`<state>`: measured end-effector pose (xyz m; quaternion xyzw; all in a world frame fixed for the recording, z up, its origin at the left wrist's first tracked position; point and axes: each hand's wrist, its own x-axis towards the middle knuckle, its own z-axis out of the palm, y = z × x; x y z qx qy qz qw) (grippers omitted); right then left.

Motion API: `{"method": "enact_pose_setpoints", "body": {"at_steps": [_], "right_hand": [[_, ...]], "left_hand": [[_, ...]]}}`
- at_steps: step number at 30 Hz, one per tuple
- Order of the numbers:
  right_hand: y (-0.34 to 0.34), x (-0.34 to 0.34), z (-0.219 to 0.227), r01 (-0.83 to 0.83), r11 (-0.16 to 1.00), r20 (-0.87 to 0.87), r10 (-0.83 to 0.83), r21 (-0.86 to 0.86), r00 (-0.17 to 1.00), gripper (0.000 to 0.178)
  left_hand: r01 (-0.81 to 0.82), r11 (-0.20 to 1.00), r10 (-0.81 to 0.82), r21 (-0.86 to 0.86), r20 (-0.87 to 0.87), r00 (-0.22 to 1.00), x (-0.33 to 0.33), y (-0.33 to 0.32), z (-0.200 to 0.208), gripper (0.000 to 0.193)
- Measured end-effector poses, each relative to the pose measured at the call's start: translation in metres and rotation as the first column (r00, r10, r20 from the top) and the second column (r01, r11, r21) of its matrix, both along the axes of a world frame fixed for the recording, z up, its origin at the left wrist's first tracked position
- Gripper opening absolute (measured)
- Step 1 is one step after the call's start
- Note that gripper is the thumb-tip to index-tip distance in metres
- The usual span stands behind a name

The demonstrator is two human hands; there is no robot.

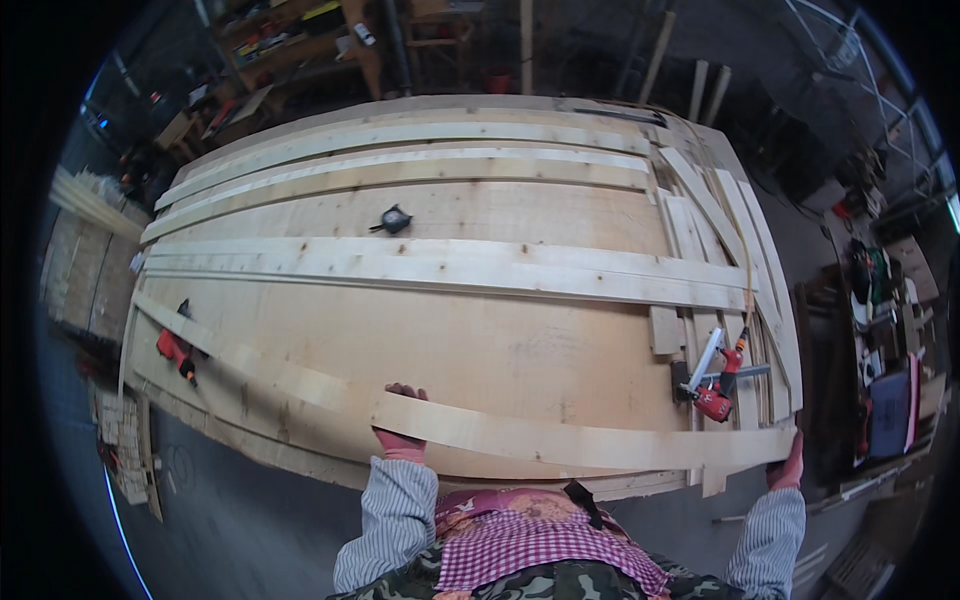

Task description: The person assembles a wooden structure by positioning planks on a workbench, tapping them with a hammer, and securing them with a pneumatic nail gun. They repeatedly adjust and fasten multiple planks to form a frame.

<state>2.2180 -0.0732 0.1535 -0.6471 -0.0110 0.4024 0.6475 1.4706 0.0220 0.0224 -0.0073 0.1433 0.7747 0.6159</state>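
Observation:
A long pale wooden board (560,438) spans the near side of the worktable, held at both ends. My left hand (402,440), in a pink glove, wraps round its left end, fingertips showing over the far edge. At the right end my right hand (788,466) grips the board, its fingers partly hidden. Another narrow board (250,362) lies at the left, its near end close to my left hand. Beyond the held board's right part lies a red nail gun (714,400) with a yellow hose.
Long boards (450,262) lie across the wooden worktable (480,350), with more slats (690,240) piled at its right. A dark tape measure (393,219) and a red power tool (178,352) rest there. Timber stacks (90,240) stand left; a cluttered bench (890,350) stands right.

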Motion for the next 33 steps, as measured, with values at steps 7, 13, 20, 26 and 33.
{"method": "enact_pose_setpoints", "body": {"at_steps": [7, 13, 20, 26, 33], "right_hand": [[0.082, 0.007, -0.037, -0.105, 0.935, 0.34, 0.225, -0.339, 0.913, 0.05], [0.172, -0.023, -0.036, 0.247, 0.512, 0.565, 0.782, -0.823, 0.262, 0.047], [0.328, -0.143, -0.055, -0.159, 0.57, 0.591, 0.773, -0.806, -0.228, 0.053], [0.448, -0.227, -0.096, -0.284, 0.445, 0.528, 0.722, -0.849, -0.448, 0.067], [0.488, -0.26, -0.103, -0.249, 0.141, 0.236, 0.881, -0.958, -0.411, 0.064]], "left_hand": [[-0.029, 0.862, 0.072, -0.506, 0.065, 0.995, 0.013, 0.015, 0.019, 0.084], [0.259, 0.913, -0.32, -0.316, -0.16, 0.934, -0.006, 0.058, -0.033, 0.05], [0.02, 0.736, -0.207, -0.677, -0.196, 0.959, 0.01, 0.068, -0.023, 0.045], [-0.04, 0.672, -0.151, -0.739, -0.19, 0.97, 0.032, 0.078, 0.002, 0.056], [0.065, 0.786, -0.222, -0.614, -0.181, 0.958, 0.02, 0.064, -0.018, 0.063]]}}
